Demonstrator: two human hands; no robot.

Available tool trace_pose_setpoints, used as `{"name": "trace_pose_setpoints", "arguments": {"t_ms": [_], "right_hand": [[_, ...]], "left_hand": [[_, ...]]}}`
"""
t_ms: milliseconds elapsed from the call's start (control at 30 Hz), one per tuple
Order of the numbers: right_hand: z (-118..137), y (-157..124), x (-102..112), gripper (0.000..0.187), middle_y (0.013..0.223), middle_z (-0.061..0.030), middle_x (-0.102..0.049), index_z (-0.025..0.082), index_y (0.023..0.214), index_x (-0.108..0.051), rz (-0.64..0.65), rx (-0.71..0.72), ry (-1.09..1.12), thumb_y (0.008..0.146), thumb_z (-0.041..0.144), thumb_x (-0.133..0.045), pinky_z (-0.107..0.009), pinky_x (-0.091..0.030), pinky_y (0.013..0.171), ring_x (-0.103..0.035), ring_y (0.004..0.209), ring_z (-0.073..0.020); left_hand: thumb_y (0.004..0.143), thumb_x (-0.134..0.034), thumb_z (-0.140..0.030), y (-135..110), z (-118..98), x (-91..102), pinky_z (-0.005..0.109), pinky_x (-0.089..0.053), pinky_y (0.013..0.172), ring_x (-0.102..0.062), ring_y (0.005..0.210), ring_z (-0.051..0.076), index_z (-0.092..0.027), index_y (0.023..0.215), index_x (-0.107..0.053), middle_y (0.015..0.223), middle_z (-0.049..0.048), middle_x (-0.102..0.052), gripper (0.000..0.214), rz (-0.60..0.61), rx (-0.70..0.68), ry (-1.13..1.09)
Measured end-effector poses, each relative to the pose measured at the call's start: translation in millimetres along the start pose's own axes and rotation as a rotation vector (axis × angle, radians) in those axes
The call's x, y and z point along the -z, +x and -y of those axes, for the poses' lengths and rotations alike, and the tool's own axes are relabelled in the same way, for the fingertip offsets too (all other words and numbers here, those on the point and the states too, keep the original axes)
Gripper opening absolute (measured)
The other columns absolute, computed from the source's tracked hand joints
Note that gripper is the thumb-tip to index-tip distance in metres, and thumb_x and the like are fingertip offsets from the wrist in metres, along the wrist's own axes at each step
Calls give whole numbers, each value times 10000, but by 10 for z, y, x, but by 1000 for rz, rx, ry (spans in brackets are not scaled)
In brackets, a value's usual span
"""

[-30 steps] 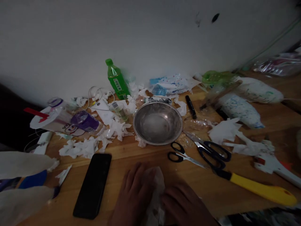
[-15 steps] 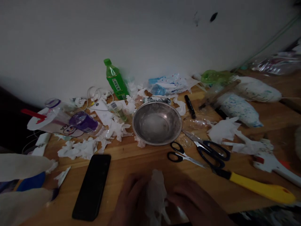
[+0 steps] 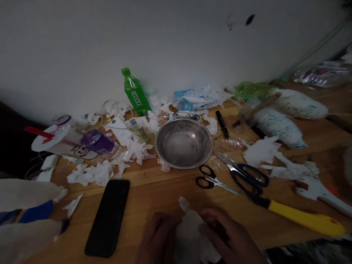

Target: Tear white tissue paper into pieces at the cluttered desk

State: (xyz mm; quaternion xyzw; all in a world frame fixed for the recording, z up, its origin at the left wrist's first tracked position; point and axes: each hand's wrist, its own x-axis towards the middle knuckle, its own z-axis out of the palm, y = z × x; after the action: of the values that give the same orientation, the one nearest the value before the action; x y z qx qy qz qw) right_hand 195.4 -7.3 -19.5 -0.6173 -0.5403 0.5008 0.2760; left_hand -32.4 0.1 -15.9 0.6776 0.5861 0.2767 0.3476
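Observation:
At the near edge of the table, a pale white tissue piece point(image 3: 188, 236) lies between my hands, with a small rounded tip at its upper end. My left hand point(image 3: 158, 234) presses against its left side with bent fingers. From the other side, my right hand point(image 3: 229, 234) pinches it between fingers and thumb. What lies under the tissue is hidden. Beyond the hands stands a steel bowl point(image 3: 183, 163) with a whitish bottom. Small scissors point(image 3: 216, 180) and large scissors point(image 3: 244, 176) lie to its right, and a black phone point(image 3: 107, 218) rests left of my hands.
Torn tissue point(image 3: 93, 173) is scattered at left, near a purple-labelled bottle point(image 3: 99, 142) and a cup with red straw point(image 3: 62, 143). A green bottle point(image 3: 136, 93) leans by the wall. At right lie a yellow-handled tool point(image 3: 305, 218), a black marker point(image 3: 222, 124) and a glue gun point(image 3: 316, 190).
The tissue piece has shifted and spread wider, its tip now tilting left. My right hand has moved slightly up and its fingers have come over the tissue's right side.

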Motion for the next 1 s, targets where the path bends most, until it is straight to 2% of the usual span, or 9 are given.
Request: {"name": "trace_pose_setpoints", "arguments": {"t_ms": [67,167,300,400,533,667,833,900,1000], "right_hand": [[-1,57,-13,306,1086,-75,-760,240,1166,-660,-104,73,-87,962,447,-567,-319,-609,843,-743,951,-216],[7,113,-15,268,1064,-78,-758,229,1168,-645,-194,193,-239,994,388,-517,-358,-623,823,-748,938,-222],[36,178,-9,191,935,-35,-725,245,1010,-649,-147,373,-413,1035,269,-461,-345,-609,716,-717,839,-206],[-22,231,-30,235,1000,-44,-712,241,1104,-640,-119,513,-541,1024,157,-435,-381,-607,787,-691,915,-226],[-157,261,-55,413,1087,-59,-695,233,1208,-639,-119,619,-639,951,13,-402,-374,-592,914,-665,1022,-223],[-187,230,-10,406,1141,-61,-695,244,1244,-657,-122,611,-668,949,45,-462,-300,-597,894,-666,1056,-206],[-72,190,4,474,1434,-47,-601,157,1415,-578,-150,881,-840,975,96,-414,-386,-536,1035,-558,1297,-245],[-26,202,-35,474,1512,-62,-533,117,1441,-553,-154,931,-914,979,143,-445,-394,-524,1049,-505,1362,-259],[22,235,-87,466,1532,-76,-509,112,1431,-564,-169,922,-951,982,204,-482,-360,-513,1061,-453,1417,-238]], "left_hand": [[997,-466,-273,29,54,-90,282,-594,802,-703,936,186,-311,1205,-716,1036,78,-692,327,-13,-46,75],[1000,-394,-218,26,116,-133,328,-600,829,-700,982,206,-305,1284,-671,1090,88,-699,406,6,-104,271],[928,-463,-92,81,165,-3,318,-595,811,-686,985,205,-326,1371,-597,1104,61,-701,519,28,-265,531],[835,-519,-40,166,173,104,347,-572,741,-656,894,228,-301,1432,-543,1041,64,-692,652,30,-425,657],[794,-546,25,206,178,116,376,-502,767,-594,871,229,-332,1462,-514,1021,55,-659,757,29,-432,771],[863,-554,-3,195,158,120,380,-444,881,-552,1015,238,-349,1373,-597,1139,68,-620,618,-39,-410,737],[979,-441,-97,270,56,225,390,-295,1109,-503,1267,236,-212,1344,-615,1313,50,-671,420,-10,-710,689],[1000,-447,-138,310,37,244,369,-287,1128,-519,1280,220,-219,1279,-656,1305,9,-706,358,20,-761,678],[982,-487,-153,338,51,240,366,-354,1088,-574,1241,217,-225,1146,-706,1208,9,-756,283,-58,-724,619]]}}
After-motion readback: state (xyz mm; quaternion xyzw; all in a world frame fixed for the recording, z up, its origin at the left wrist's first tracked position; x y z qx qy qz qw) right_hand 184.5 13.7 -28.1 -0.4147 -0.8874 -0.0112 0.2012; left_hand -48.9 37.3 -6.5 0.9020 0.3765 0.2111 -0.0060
